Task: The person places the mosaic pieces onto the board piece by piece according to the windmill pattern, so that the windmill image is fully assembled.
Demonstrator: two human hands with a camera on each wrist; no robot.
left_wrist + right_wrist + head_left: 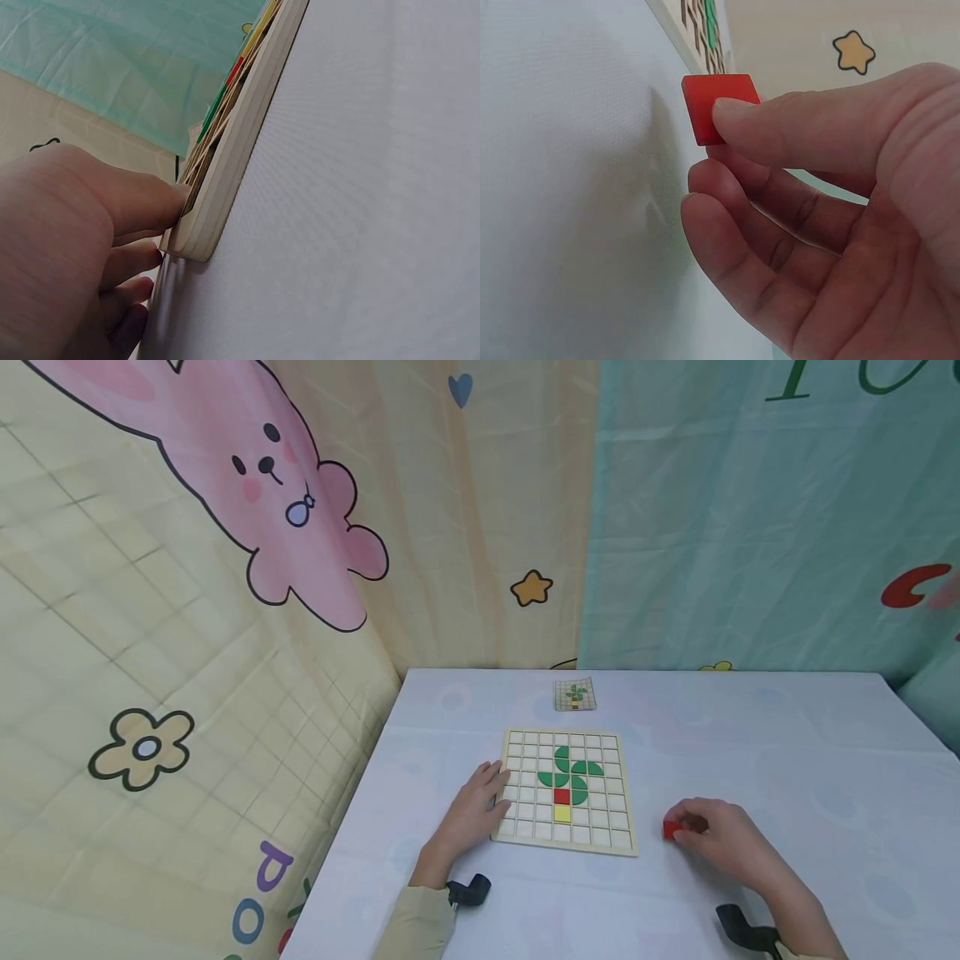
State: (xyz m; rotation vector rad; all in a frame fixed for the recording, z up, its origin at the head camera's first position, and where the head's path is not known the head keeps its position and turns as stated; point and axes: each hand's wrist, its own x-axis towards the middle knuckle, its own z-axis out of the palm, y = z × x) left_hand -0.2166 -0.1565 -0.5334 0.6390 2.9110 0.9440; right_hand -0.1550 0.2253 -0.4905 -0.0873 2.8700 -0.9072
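Observation:
My right hand (716, 839) pinches a red square tile (709, 105) between thumb and fingers, just above the table to the right of a grid board (528, 835). In the right wrist view the thumb lies across the tile's face. My left hand (472, 806) rests against the board's left edge with its fingers fairly straight; the left wrist view has the thumb touching the rim near a corner. On the board, green petal-shaped pieces (578, 789) form a pinwheel. Below them sit a red square (562, 796) and a yellow square (562, 813), one under the other.
A small pattern card (575, 695) lies behind the board and pictures a similar green pinwheel with squares beneath. White cloth (825, 760) covers the table. Printed curtains (465, 527) hang along its back and left. A black wrist mount (471, 890) is on each arm.

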